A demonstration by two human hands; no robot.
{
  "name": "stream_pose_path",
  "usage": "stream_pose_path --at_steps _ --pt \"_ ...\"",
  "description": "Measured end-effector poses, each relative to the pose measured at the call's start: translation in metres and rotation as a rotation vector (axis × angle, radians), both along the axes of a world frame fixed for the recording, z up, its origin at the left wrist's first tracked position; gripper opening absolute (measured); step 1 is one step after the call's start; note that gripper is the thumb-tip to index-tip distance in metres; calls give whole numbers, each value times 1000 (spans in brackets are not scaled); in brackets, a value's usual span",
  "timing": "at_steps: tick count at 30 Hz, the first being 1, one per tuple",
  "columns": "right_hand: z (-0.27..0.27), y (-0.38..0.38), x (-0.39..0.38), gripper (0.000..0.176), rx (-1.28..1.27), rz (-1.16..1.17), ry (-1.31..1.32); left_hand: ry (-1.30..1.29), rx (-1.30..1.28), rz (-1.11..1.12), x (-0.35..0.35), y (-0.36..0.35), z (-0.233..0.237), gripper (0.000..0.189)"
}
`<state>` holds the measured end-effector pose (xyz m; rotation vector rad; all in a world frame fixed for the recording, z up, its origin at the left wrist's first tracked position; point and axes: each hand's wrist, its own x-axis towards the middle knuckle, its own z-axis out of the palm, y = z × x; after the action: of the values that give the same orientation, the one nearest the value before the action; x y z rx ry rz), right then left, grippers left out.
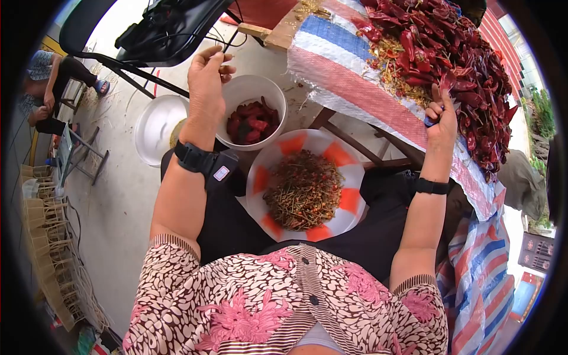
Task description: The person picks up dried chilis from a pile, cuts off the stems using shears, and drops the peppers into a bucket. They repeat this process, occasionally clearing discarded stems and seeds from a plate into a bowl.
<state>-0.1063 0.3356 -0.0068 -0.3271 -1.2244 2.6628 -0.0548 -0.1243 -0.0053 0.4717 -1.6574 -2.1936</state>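
My left hand [207, 77] hangs above the white bowl [236, 89], fingers curled together with nothing visible in them. The bowl holds cut dried red chillies [251, 121]. My right hand [442, 115] rests at the edge of a big pile of dried red chillies [449, 47] on a striped woven sheet [355, 77]. It is closed on a small blue-handled tool [427, 122], with its fingertips against a chilli. On my lap lies a white and orange plate [349, 171] heaped with stems and seeds [303, 189].
A white basin [154, 124] sits on the concrete floor left of the bowl. A black folding chair [148, 29] stands behind it. Another person [47, 77] crouches at the far left. Stacked baskets [53, 248] line the left edge.
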Motion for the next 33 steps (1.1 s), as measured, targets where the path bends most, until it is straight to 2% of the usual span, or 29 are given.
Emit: stream_pose_path --at_steps 4,7,9,10,13,16,18,19,22,24,27,28,30,33 --pt "1 5 3 15 -80 50 18 32 2 -16 3 -5 -2 18" --pt "8 -31 25 13 145 -22 177 67 14 -44 5 -5 1 19" --pt "25 -82 50 14 457 -20 245 100 46 -115 5 -4 0 20" --pt "22 -93 56 11 630 97 262 83 35 -197 3 -1 -3 24" --pt "14 -143 89 14 542 561 152 126 36 -644 11 26 -4 38" --pt "-1 -175 103 15 500 963 46 266 -121 -862 23 61 -6 53" --pt "4 -186 110 18 417 1058 -23 215 152 -999 26 70 1 58" --pt "2 -188 111 21 403 1052 -16 226 245 -1034 25 72 4 58" --pt "3 -184 106 27 350 1028 -22 222 313 -1086 27 78 8 56" --pt "5 -179 100 31 357 1046 2 185 263 -1082 26 78 8 55" --pt "15 -181 99 36 604 910 35 140 232 -1040 25 79 6 48" --pt "9 -173 95 35 772 861 18 132 213 -1044 24 79 6 46" --pt "-1 -175 93 30 843 662 157 133 180 -1033 25 80 6 42" --pt "-13 -172 88 26 1031 573 254 155 161 -999 26 84 4 37"
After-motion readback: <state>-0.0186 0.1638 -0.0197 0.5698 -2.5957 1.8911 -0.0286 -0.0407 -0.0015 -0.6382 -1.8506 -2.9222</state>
